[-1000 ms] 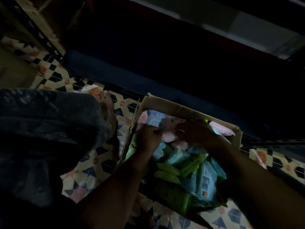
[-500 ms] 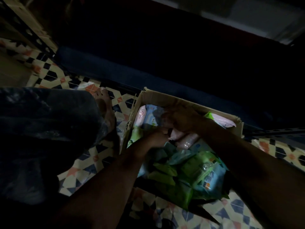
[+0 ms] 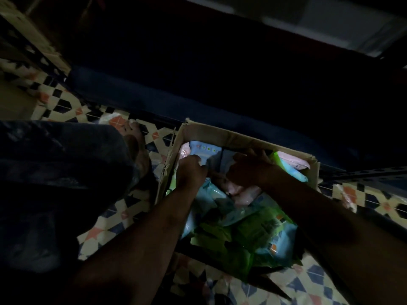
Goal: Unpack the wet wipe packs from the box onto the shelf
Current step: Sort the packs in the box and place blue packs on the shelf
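An open cardboard box (image 3: 218, 134) stands on the tiled floor, full of wet wipe packs in green (image 3: 253, 234), blue and pink (image 3: 244, 192). Both of my hands are inside it near the far wall. My left hand (image 3: 190, 170) is closed on the lower left edge of a light blue pack (image 3: 203, 150) that stands against the far wall. My right hand (image 3: 250, 169) grips the same pack's right side, fingers curled over its top. The scene is very dim.
A dark blue low shelf edge (image 3: 136, 100) runs behind the box, with deep shadow above it. My knee in dark cloth (image 3: 55, 177) and a bare foot (image 3: 135, 148) lie left of the box. The floor (image 3: 66, 106) is patterned tile.
Both hands have shifted toward the far wall of the box, and the light blue pack has been tipped upright between them. The camera has drifted a little.
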